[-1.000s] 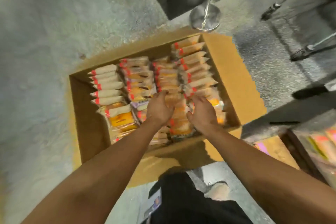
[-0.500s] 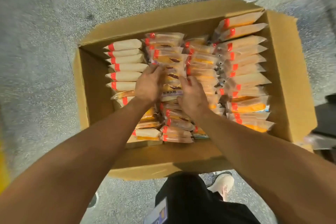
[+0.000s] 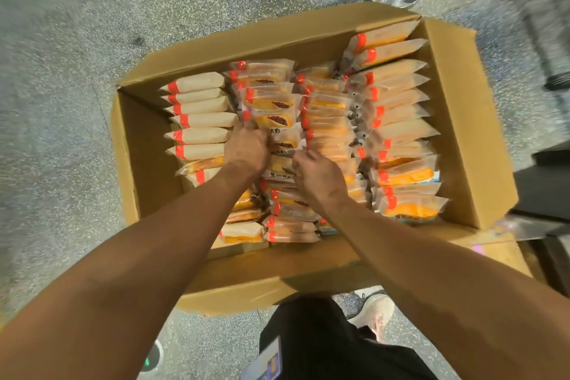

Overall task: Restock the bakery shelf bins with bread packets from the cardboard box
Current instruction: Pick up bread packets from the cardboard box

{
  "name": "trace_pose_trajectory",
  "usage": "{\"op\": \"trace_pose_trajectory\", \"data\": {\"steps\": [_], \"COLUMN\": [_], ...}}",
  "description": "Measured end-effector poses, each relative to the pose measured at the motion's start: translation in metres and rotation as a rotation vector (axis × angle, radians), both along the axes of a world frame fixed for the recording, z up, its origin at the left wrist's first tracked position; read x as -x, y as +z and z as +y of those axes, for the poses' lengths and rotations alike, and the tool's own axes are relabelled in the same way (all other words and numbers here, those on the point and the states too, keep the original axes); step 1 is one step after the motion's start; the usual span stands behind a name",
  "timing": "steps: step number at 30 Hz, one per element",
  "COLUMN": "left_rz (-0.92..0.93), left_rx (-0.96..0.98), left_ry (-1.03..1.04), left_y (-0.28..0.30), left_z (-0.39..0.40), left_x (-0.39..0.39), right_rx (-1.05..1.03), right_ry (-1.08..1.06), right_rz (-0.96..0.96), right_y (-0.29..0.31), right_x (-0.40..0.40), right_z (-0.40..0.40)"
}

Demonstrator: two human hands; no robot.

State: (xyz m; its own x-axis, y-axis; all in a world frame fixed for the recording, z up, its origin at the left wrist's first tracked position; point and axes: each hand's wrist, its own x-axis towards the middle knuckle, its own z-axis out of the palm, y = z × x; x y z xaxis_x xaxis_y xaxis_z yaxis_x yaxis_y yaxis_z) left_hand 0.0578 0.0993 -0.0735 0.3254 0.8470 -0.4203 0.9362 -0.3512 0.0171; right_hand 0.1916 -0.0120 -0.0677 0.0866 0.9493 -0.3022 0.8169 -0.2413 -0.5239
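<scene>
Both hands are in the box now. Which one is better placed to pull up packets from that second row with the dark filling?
Left, probably. The left hand is curled into that row's packets, while the right hand rests at its edge beside the third row.

Both hands (image 3: pixel 279 160) among boxed bread packets (image 3: pixel 398 111)

The person is wearing no sleeves on the forearms, and both bare hands, the left hand (image 3: pixel 246 149) and the right hand (image 3: pixel 320 177), are carrying no gloves, rings or watch. Lower down, the person is wearing black trousers (image 3: pixel 324 345), a pale beige shoe (image 3: pixel 374 313), and a blue rectangular badge (image 3: pixel 265 362) is hanging at the waist.
</scene>
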Motion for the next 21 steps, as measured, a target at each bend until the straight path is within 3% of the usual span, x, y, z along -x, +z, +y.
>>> {"op": "trace_pose_trajectory", "data": {"steps": [3,9,15,21], "left_rz": [-0.032,-0.278,-0.505,-0.67], "left_rx": [-0.045,-0.129,-0.226,-0.236], "left_ry": [-0.047,-0.176,-0.351,-0.55], "left_y": [0.016,0.078,0.163,0.232], "left_z": [-0.012,-0.032,-0.09,-0.191], "left_x": [-0.007,-0.049,-0.143,-0.263], "right_rx": [-0.073,-0.136,-0.223,-0.278], "right_ry": [-0.036,-0.13,-0.327,-0.464], "right_rz": [0.01,-0.027,0.009,-0.197], "right_y": [0.013,0.071,0.141,0.217], "right_x": [-0.011,-0.055,-0.12,-0.206], "right_z": [-0.018,-0.061,-0.137,-0.268]}}
